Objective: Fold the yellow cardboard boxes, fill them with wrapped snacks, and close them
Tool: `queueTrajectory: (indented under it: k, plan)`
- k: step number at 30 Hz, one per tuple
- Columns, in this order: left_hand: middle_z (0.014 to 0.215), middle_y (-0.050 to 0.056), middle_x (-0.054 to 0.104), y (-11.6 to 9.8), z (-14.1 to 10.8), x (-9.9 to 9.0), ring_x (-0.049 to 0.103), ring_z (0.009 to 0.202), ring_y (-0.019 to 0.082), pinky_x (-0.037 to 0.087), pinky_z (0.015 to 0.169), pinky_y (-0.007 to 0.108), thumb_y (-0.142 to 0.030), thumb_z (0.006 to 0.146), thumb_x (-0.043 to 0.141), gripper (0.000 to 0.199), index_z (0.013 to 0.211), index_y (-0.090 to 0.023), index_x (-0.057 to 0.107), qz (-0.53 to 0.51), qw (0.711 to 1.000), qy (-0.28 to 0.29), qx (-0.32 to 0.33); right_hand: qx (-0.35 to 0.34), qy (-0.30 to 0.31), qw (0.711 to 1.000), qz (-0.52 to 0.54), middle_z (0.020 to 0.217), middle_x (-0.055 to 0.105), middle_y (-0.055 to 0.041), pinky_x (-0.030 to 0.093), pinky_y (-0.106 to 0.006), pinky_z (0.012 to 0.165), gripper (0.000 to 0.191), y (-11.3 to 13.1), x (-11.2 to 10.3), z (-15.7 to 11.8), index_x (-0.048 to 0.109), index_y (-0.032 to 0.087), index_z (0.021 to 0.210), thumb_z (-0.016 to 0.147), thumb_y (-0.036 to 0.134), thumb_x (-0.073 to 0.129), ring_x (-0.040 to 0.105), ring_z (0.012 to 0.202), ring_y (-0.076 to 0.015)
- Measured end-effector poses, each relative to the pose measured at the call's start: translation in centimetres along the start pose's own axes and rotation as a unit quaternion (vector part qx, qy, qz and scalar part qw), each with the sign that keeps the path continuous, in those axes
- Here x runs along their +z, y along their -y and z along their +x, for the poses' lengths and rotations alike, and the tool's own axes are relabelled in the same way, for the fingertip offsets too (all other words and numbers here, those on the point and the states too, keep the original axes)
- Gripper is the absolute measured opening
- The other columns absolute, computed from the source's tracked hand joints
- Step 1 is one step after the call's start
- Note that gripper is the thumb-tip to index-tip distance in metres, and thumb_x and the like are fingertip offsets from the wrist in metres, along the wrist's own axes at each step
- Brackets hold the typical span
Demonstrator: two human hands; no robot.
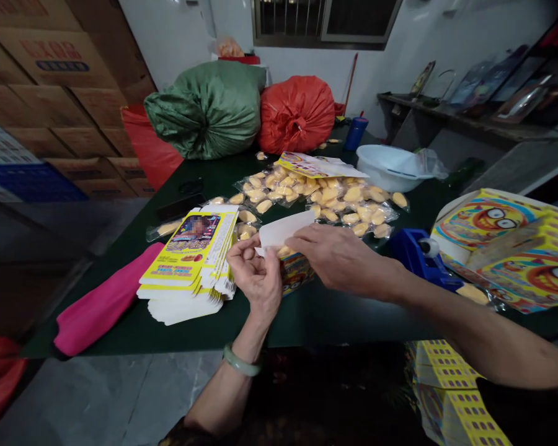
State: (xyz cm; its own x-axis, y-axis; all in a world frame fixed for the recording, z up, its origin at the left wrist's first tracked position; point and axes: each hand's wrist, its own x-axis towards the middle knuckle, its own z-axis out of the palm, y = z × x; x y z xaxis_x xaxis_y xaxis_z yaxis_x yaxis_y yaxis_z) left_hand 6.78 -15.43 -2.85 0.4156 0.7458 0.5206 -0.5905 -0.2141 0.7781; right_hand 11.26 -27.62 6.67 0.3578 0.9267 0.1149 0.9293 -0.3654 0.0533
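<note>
A small printed carton stands just above the table between my hands, its white flap raised. My left hand, with a pale green bangle on the wrist, is closed at the carton's left edge, its thumb by the opening. From the right, my right hand reaches over the top, its fingers pressed on the carton's rim and flap. A bit of something yellow shows at the opening beneath the fingers. Left of my hands lies a stack of flat yellow-and-white cartons. Beyond them is a heap of wrapped yellow pieces.
A printed flat sheet lies on the heap. To the right are a blue tape dispenser, a display box and a white basin. A pink sleeve lies left. Green and red sacks stand behind.
</note>
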Motion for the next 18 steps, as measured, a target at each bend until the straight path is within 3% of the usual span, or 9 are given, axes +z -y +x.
queueTrajectory:
  k: [2, 4, 5, 7, 9, 11, 14, 16, 18]
  plan:
    - [0.096, 0.004, 0.058, 0.2, -0.2, -0.1, 0.063, 0.08, 0.012, 0.051, 0.066, 0.023, -0.03, 0.079, 0.066, 0.034, 0.101, -0.021, 0.041, -0.009, 1.0, -0.008, -0.003, 0.016, 0.038, 0.999, 0.019, 0.095, 0.066, -0.0109, 0.044, -0.032, 0.065, 0.026, -0.2, 0.4, 0.6, 0.063, 0.015, 0.1, 0.082, 0.01, 0.046, 0.06, 0.082, -0.023]
    - [0.095, 0.004, 0.06, 0.3, -0.4, -0.3, 0.065, 0.083, 0.013, 0.053, 0.07, 0.025, -0.031, 0.079, 0.068, 0.034, 0.099, -0.02, 0.043, -0.008, 1.0, -0.01, 0.005, 0.025, 0.03, 0.998, 0.058, 0.089, 0.067, -0.01, 0.044, -0.032, 0.062, 0.022, -0.5, 0.9, 0.9, 0.063, 0.014, 0.096, 0.082, 0.013, 0.047, 0.061, 0.076, -0.0218]
    - [0.095, 0.004, 0.061, 0.3, -0.5, -0.3, 0.065, 0.083, 0.012, 0.053, 0.071, 0.025, -0.031, 0.079, 0.068, 0.033, 0.1, -0.02, 0.044, -0.01, 1.0, -0.009, 0.007, 0.017, -0.011, 0.996, 0.089, 0.089, 0.067, -0.0101, 0.046, -0.032, 0.064, 0.022, -0.6, 1.2, 0.9, 0.063, 0.014, 0.096, 0.083, 0.013, 0.046, 0.062, 0.078, -0.0215]
    - [0.098, 0.005, 0.064, 0.3, -0.5, -0.5, 0.067, 0.084, 0.012, 0.054, 0.073, 0.025, -0.03, 0.081, 0.067, 0.033, 0.104, -0.021, 0.045, -0.025, 1.0, -0.007, 0.005, -0.007, -0.161, 0.973, 0.164, 0.097, 0.068, -0.0105, 0.049, -0.034, 0.075, 0.024, -1.0, 1.7, 0.2, 0.063, 0.014, 0.099, 0.084, 0.012, 0.044, 0.062, 0.091, -0.0212]
    - [0.1, 0.005, 0.067, 0.3, -0.5, -0.5, 0.068, 0.087, 0.012, 0.054, 0.075, 0.025, -0.028, 0.083, 0.065, 0.031, 0.107, -0.022, 0.046, -0.034, 0.999, -0.003, 0.009, 0.026, -0.34, 0.911, 0.233, 0.1, 0.067, -0.0089, 0.049, -0.034, 0.082, 0.026, -1.5, 2.3, -1.0, 0.062, 0.016, 0.103, 0.085, 0.012, 0.044, 0.062, 0.095, -0.0189]
    - [0.099, 0.005, 0.069, 0.3, -0.5, -0.6, 0.068, 0.088, 0.012, 0.055, 0.075, 0.024, -0.025, 0.084, 0.064, 0.026, 0.106, -0.022, 0.051, -0.009, 0.999, 0.003, 0.031, 0.131, -0.421, 0.838, 0.32, 0.09, 0.066, -0.0051, 0.05, -0.031, 0.073, 0.022, -2.1, 3.1, -2.4, 0.062, 0.019, 0.103, 0.086, 0.016, 0.049, 0.063, 0.08, -0.0156]
    - [0.099, 0.005, 0.069, 0.1, -0.3, -0.8, 0.068, 0.091, 0.013, 0.054, 0.078, 0.025, -0.021, 0.085, 0.062, 0.015, 0.099, -0.019, 0.062, 0.07, 0.993, 0.038, 0.088, 0.223, -0.328, 0.731, 0.556, 0.071, 0.061, 0.0, 0.044, -0.024, 0.05, 0.021, -2.9, 5.3, -4.0, 0.063, 0.021, 0.101, 0.082, 0.03, 0.061, 0.056, 0.057, -0.011]
    - [0.1, 0.005, 0.069, 0.0, -0.2, -1.2, 0.066, 0.095, 0.014, 0.053, 0.081, 0.027, -0.02, 0.086, 0.06, 0.012, 0.094, -0.019, 0.067, 0.103, 0.985, 0.077, 0.117, 0.218, -0.25, 0.652, 0.682, 0.064, 0.058, 0.0014, 0.04, -0.021, 0.045, 0.027, -3.1, 6.8, -4.3, 0.065, 0.02, 0.097, 0.078, 0.039, 0.065, 0.053, 0.052, -0.0097]
    - [0.101, 0.005, 0.069, -0.1, -0.1, -1.5, 0.065, 0.097, 0.016, 0.052, 0.084, 0.03, -0.022, 0.089, 0.055, 0.016, 0.093, -0.019, 0.07, 0.096, 0.982, 0.106, 0.125, 0.21, -0.227, 0.606, 0.733, 0.062, 0.057, 0.0024, 0.038, -0.02, 0.043, 0.031, -3.2, 7.5, -4.1, 0.066, 0.019, 0.092, 0.073, 0.043, 0.07, 0.049, 0.049, -0.0078]
